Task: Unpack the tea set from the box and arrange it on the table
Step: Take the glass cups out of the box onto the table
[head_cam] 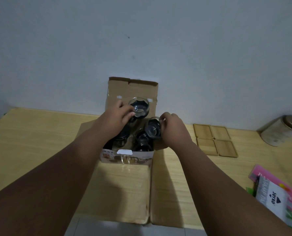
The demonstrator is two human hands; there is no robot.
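An open cardboard box (pixel 133 89) stands on the wooden table (pixel 31 133) against the wall, its flaps spread out. My left hand (pixel 119 114) grips a clear glass cup (pixel 139 107) and holds it above the box. My right hand (pixel 172 126) pinches the rim of a second glass cup (pixel 152 129) over the box's right side. More dark glass pieces (pixel 140 142) lie inside the box, hard to make out.
Several square wooden coasters (pixel 213 140) lie in a grid to the right of the box. A round metal tin (pixel 281 130) stands at the far right. Pink and white stationery packets (pixel 276 196) lie at the table's right front edge.
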